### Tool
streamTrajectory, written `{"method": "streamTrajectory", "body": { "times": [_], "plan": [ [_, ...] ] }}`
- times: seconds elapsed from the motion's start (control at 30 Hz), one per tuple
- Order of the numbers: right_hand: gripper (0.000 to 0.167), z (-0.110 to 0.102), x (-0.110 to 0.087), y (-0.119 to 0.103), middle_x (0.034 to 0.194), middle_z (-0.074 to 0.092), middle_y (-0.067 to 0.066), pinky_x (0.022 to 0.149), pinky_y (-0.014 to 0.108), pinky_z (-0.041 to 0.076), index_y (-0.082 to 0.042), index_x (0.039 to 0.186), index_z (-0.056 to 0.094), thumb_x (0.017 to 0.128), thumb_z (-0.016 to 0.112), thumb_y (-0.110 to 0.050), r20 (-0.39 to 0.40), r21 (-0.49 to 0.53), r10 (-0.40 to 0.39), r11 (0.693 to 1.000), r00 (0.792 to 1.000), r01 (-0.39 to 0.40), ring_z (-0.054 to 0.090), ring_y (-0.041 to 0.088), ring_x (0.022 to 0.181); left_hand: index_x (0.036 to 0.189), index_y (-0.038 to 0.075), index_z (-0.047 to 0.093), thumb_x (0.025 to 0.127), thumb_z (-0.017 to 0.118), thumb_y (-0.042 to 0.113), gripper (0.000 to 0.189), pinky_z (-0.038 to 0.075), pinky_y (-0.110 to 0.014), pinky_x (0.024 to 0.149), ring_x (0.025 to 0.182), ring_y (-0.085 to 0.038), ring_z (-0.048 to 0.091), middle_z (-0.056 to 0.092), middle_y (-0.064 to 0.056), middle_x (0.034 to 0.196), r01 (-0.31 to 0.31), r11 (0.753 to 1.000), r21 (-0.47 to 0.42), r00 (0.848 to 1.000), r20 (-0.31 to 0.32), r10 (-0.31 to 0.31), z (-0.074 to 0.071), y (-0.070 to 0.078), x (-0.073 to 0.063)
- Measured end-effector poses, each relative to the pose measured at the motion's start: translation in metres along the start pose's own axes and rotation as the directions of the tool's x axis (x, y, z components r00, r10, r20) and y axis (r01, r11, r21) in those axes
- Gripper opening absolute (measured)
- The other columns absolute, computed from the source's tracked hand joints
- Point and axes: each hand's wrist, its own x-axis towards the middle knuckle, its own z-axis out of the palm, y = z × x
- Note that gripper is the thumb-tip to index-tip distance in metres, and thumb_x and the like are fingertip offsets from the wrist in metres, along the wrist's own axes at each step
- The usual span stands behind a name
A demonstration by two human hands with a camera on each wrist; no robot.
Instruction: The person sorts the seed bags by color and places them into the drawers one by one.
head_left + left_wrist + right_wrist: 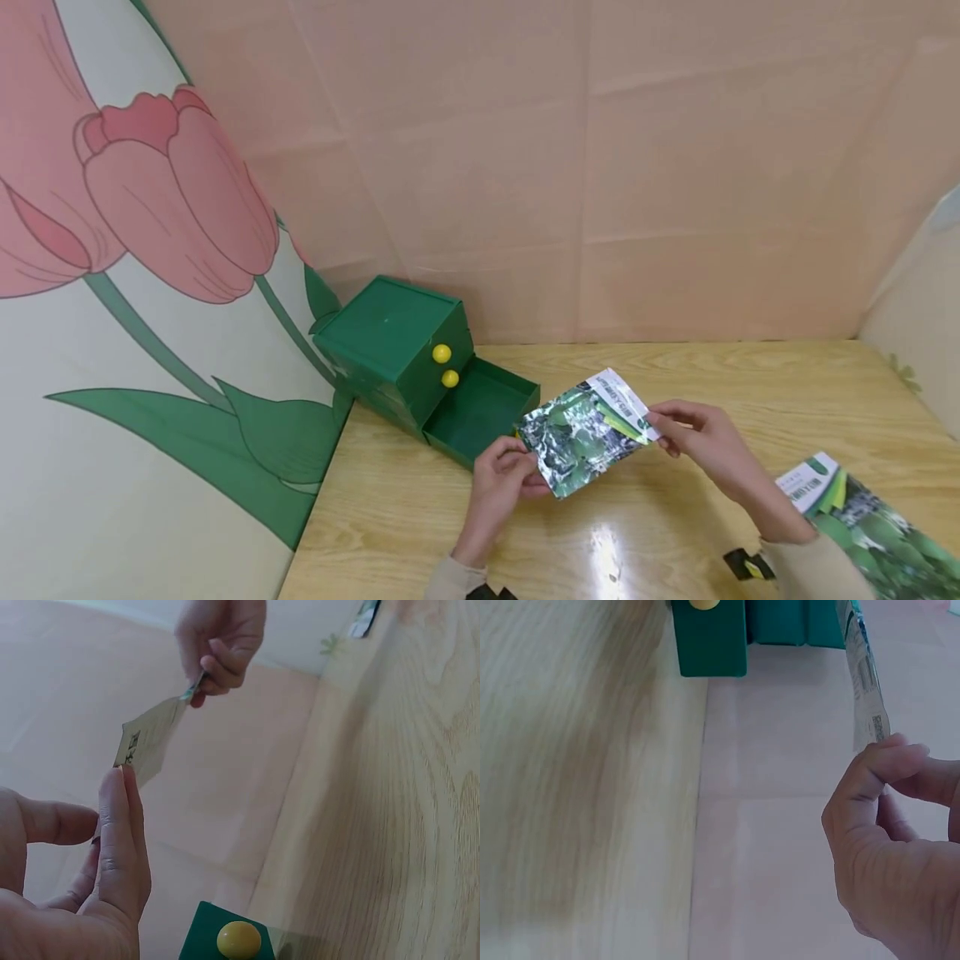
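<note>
Head: above the bench, the packet is pinched by left hand and right hand, aimed lengthwise at two o'clock, white end first; pink wall beyond. Left wrist: printed back shown. Right wrist: box at twelve.

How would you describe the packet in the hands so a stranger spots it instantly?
On the table, find the green box with an open drawer. Just right of the drawer, in the head view, is the packet. Unlike the other packet, lying on the table, it is held up between the left hand and right hand.
</note>
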Motion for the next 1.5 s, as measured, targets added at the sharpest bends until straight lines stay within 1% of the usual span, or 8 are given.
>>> {"method": "streamTrajectory", "body": {
  "times": [0.17,0.37,0.57,0.83,1.07,1.2,1.4,1.5],
  "plan": [
    [0.042,0.007,0.011,-0.008,0.088,0.071,0.003,0.064,0.029,0.06,0.007,0.13,0.067,0.109,0.065,-0.03,-0.003,0.03,-0.019,0.999,1.0,0.019,0.065,0.013,0.074,0.111,-0.008,0.059,0.099,0.069,0.001,0.018,0.068,-0.034,0.068,0.07,-0.019,0.076,0.074,-0.01,0.088,-0.011,1.0,-0.014,1.0,-0.026,0.011,-0.004,0.002,-0.001],
    [0.041,0.017,0.022,-0.012,0.1,0.074,0.001,0.071,0.032,0.065,0.006,0.134,0.066,0.107,0.068,-0.026,-0.006,0.055,-0.041,0.998,0.999,0.042,0.074,0.02,0.084,0.115,-0.01,0.059,0.1,0.07,0.002,0.022,0.069,-0.034,0.069,0.07,-0.019,0.076,0.073,-0.009,0.089,-0.027,1.0,-0.016,0.997,-0.072,0.026,-0.011,0.006,-0.002],
    [0.037,0.025,0.029,-0.018,0.106,0.073,0.012,0.073,0.033,0.066,0.007,0.135,0.065,0.107,0.067,-0.017,0.013,0.086,-0.08,0.993,0.997,0.078,0.074,0.02,0.084,0.118,-0.01,0.059,0.101,0.07,0.006,0.026,0.068,-0.034,0.069,0.069,-0.018,0.076,0.072,-0.009,0.092,-0.072,0.997,0.007,0.993,-0.096,0.072,-0.019,0.01,-0.003],
    [0.037,0.034,0.036,-0.028,0.12,0.069,0.024,0.078,0.031,0.066,0.004,0.14,0.064,0.107,0.064,-0.013,0.053,0.069,-0.108,0.992,0.993,0.105,0.074,0.019,0.091,0.122,-0.008,0.06,0.1,0.069,0.002,0.026,0.068,-0.033,0.067,0.067,-0.02,0.075,0.066,-0.01,0.098,-0.073,0.997,-0.002,0.985,-0.159,0.072,-0.028,0.016,-0.004],
    [0.032,0.046,0.048,-0.032,0.118,0.07,0.025,0.078,0.03,0.066,0.003,0.134,0.069,0.106,0.067,-0.011,0.032,0.079,-0.118,0.99,0.992,0.115,0.072,0.016,0.089,0.122,-0.009,0.058,0.099,0.069,0.0,0.027,0.068,-0.032,0.068,0.067,-0.02,0.074,0.065,-0.01,0.097,-0.092,0.996,0.002,0.978,-0.19,0.09,-0.035,0.019,-0.004],
    [0.028,0.053,0.055,-0.031,0.117,0.071,0.026,0.079,0.032,0.067,0.004,0.129,0.071,0.105,0.068,-0.009,0.012,0.084,-0.132,0.988,0.991,0.131,0.073,0.015,0.087,0.12,-0.009,0.058,0.1,0.068,0.0,0.024,0.068,-0.033,0.07,0.068,-0.02,0.074,0.066,-0.011,0.096,-0.085,0.996,0.01,0.976,-0.202,0.085,-0.039,0.02,-0.004],
    [0.026,0.064,0.066,-0.032,0.118,0.072,0.025,0.079,0.032,0.067,0.002,0.127,0.074,0.104,0.07,-0.011,-0.01,0.07,-0.136,0.988,0.991,0.136,0.075,0.024,0.09,0.112,-0.006,0.06,0.1,0.069,0.003,0.017,0.069,-0.033,0.072,0.072,-0.02,0.076,0.066,-0.013,0.095,-0.085,0.996,0.028,0.972,-0.218,0.089,-0.045,0.021,-0.003],
    [0.027,0.07,0.072,-0.035,0.119,0.073,0.025,0.078,0.029,0.066,0.002,0.128,0.074,0.105,0.069,-0.011,-0.009,0.07,-0.119,0.99,0.993,0.12,0.075,0.025,0.091,0.11,-0.005,0.061,0.1,0.069,0.001,0.014,0.068,-0.033,0.071,0.071,-0.02,0.076,0.065,-0.012,0.093,-0.093,0.995,0.021,0.967,-0.235,0.095,-0.048,0.021,-0.002]
  ]
}}
